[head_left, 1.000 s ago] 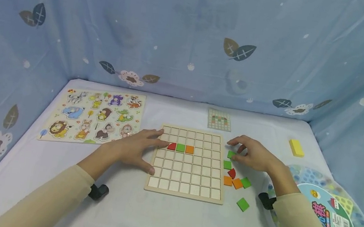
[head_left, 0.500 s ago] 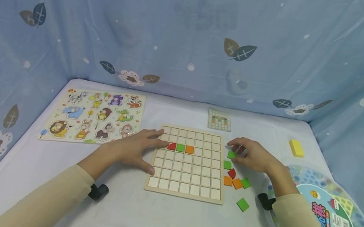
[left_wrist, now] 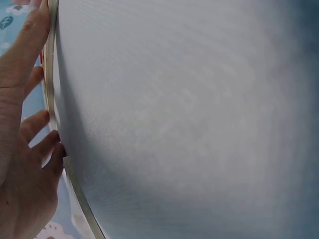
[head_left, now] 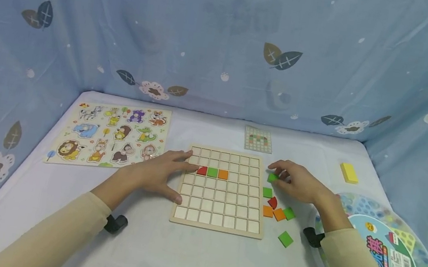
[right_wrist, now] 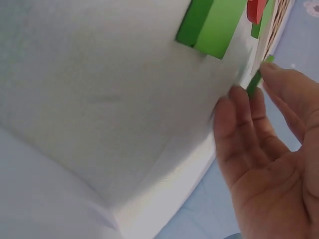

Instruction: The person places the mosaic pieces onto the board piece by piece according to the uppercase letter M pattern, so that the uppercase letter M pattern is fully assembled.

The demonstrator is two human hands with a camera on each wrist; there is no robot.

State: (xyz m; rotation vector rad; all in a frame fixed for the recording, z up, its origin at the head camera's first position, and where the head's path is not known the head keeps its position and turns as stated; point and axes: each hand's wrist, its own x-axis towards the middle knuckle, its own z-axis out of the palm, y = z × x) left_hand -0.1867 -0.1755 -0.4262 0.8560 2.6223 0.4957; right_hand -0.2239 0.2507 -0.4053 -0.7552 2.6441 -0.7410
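Note:
In the head view the wooden grid board (head_left: 218,207) lies mid-table, with a red quarter-round piece (head_left: 202,170), a green square (head_left: 212,172) and an orange square (head_left: 223,174) side by side in one row. My left hand (head_left: 157,173) spreads over its left edge, one fingertip beside the red piece; in the left wrist view the fingers (left_wrist: 37,124) rest along the board's edge. Right of the board, my right hand (head_left: 299,182) pinches a green tile (head_left: 272,178) between thumb and fingers; the right wrist view shows that tile (right_wrist: 254,82) edge-on by the thumb.
Several loose green, orange and red pieces (head_left: 267,211) lie right of the board. A small pattern card (head_left: 258,140) is behind it. An animal puzzle (head_left: 115,135) lies at the left. At the right are a yellow block (head_left: 349,173) and a round clear package (head_left: 385,258).
The right hand's fingers have drawn closer together around the green tile, which has shifted slightly away from the loose pieces. The left hand and the board look unmoved.

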